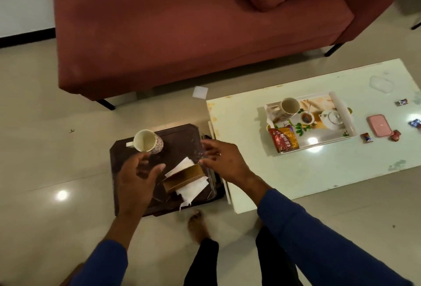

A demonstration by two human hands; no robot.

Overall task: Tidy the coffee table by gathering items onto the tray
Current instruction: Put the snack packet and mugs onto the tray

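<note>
Both hands hover with fingers spread and holding nothing over a dark side table (180, 142) — the left hand (139, 176) just below a floral mug (148, 141), the right hand (224, 160) beside a brown napkin holder (184, 177) stuffed with white tissues. Judging by this, a pickup is under way; next comes closing on one item and carrying it right to the picture-printed tray (346, 114) on the pale coffee table (296, 171) — already bearing a mug and snack packet (283, 141), with wrappers lying loose beyond.

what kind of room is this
Most likely a home living room: a red sofa on a tiled floor, a low white coffee table in front of it, and a printed tray holding a mug.
</note>
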